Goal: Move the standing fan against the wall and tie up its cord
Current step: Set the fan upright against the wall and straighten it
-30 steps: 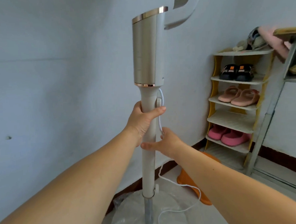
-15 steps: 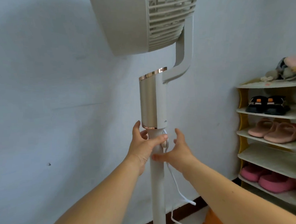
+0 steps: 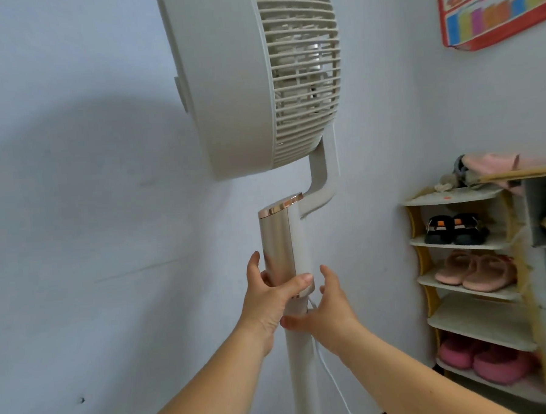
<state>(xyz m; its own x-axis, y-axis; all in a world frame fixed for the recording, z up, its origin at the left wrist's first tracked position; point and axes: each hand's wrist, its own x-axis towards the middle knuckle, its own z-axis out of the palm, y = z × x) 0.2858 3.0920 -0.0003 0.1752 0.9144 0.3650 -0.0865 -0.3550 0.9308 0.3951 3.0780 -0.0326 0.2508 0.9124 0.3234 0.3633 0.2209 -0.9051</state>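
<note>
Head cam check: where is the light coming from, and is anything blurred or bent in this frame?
Head view: soft daylight from the right, judging by the fan head throwing a broad diffuse shadow on the wall to its left; no hard glare, only a faint sheen on the gold column; wide-angle bending tilts the shoe rack at the edge; both hands look sharp.
</note>
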